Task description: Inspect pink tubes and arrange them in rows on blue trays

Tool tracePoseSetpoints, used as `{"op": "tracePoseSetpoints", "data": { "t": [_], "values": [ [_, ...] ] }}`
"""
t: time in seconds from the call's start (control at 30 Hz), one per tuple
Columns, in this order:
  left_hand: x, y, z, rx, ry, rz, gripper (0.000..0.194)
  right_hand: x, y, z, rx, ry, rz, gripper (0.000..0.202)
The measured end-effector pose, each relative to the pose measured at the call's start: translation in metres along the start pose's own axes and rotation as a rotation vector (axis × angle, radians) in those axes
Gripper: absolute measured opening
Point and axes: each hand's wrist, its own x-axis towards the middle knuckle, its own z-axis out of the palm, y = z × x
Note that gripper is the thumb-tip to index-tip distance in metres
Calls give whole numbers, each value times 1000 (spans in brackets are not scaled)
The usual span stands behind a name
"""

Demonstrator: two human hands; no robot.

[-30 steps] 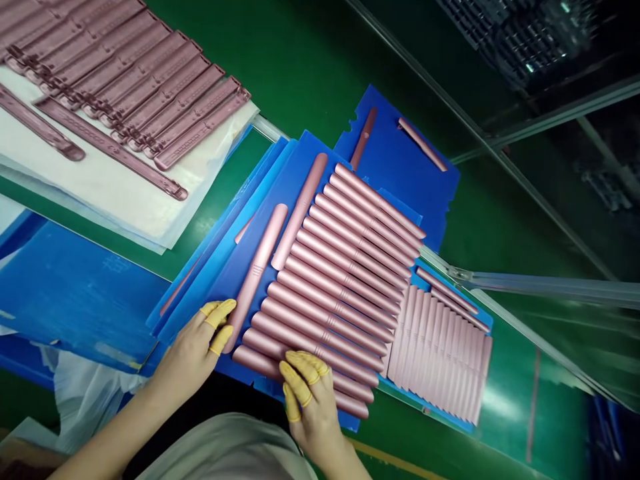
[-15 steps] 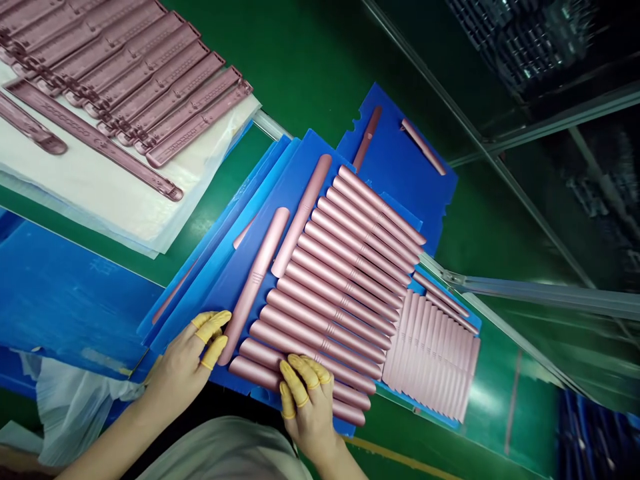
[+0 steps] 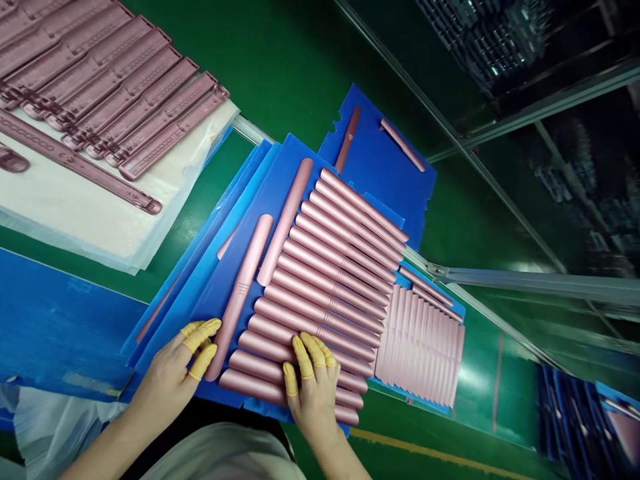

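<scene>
Aligning pink bars (image 3: 290, 315), seemingly, with right hand (image 3: 315, 387) loosely curled over near ones, left hand (image 3: 173, 363) likewise by separate left bar (image 3: 239, 295). Can't tell whether gripping! Likely needs light nudging next.

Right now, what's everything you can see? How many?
Row strips: over ten, pink, centre
Lone strips: two, pink, left of row
Far strips: two, pink, top middle
Second row: over ten, pale pink, right
Hollow strips: many, pink, upper left
Sheets: several, blue or white, under strips
Table: one, green, underneath
Metal rails: several, grey, right
Racked things: many, dark, top right
Left hand: one, yellow-tipped, by lone strip
Right hand: one, yellow-tipped, on row strips
</scene>
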Motion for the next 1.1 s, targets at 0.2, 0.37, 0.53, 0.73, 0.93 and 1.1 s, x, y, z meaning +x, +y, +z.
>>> {"op": "tracePoseSetpoints", "data": {
  "t": [0.2,0.37,0.53,0.73,0.93,1.1],
  "values": [
    [19,3,-1,2,32,-24,38,12,5,-6,98,34,-4,53],
    [75,25,3,152,49,112,57,31,0,-9,167,94,44,51],
    [103,32,4,326,-67,131,66,29,-6,-10,251,73,79,50],
    [105,10,-7,-11,-40,-289,64,64,-10,-16,232,89,24,51],
    [99,10,-28,-698,38,-685,68,152,-43,3,28,-89,84,52],
    [84,17,-31,-776,110,-835,62,178,-66,21,-32,-150,75,54]
  ]
}}
